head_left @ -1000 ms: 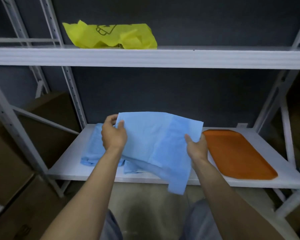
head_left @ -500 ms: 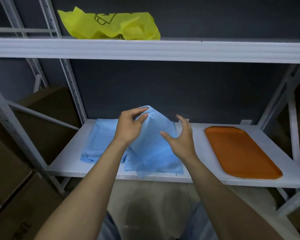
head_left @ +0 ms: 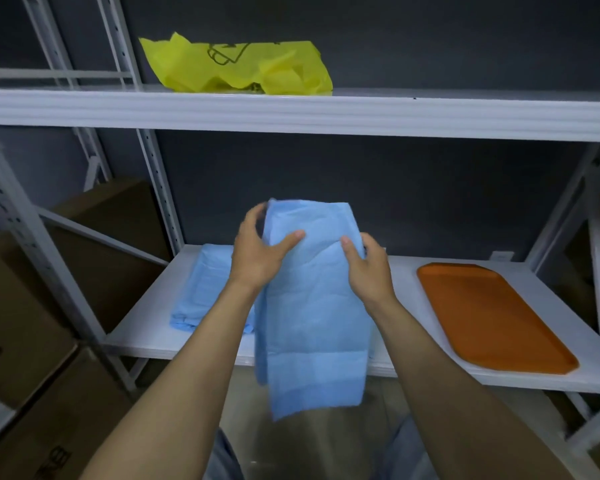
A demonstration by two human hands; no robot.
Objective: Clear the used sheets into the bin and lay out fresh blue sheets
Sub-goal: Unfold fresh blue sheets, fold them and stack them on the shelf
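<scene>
A folded blue sheet (head_left: 312,306) hangs lengthwise in front of the lower shelf (head_left: 142,327), its bottom end below the shelf edge. My left hand (head_left: 257,251) grips its upper left edge, thumb across the front. My right hand (head_left: 368,268) grips the upper right edge, thumb on the front too. Behind my left forearm a stack of folded blue sheets (head_left: 205,289) lies on the left of the shelf. No bin is in view.
An orange tray (head_left: 492,313) lies on the right of the lower shelf. A crumpled yellow bag (head_left: 236,67) sits on the upper shelf (head_left: 430,112). Cardboard boxes (head_left: 32,306) stand at the left behind the white rack posts.
The sheet was spread wide a second ago, then bunched together. Now it is folded narrow and lifted, hanging long, with both hands gripping its top.
</scene>
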